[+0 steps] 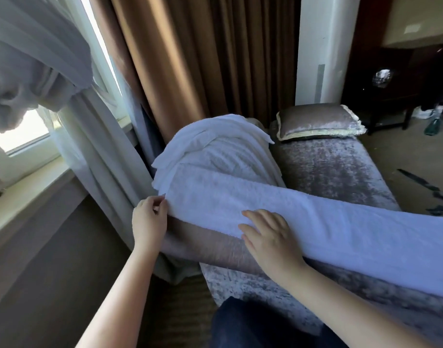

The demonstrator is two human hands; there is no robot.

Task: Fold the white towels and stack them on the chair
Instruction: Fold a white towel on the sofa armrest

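On the velvet chair (328,167), left hand (150,217) pinches the limp towel (316,217) by its corner, likely the best hold; right hand (268,234) presses flat, fingers spread.

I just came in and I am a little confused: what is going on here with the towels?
A person is handling a long white towel laid across a grey velvet chair. The left hand pinches the towel's end with its fingers, and the right hand lies flat on the cloth. More white towels lie piled just beyond it. It is not yet folded short.

grey velvet chaise (336,169), white towels (215,156), long towel (341,222), cushion (318,121)
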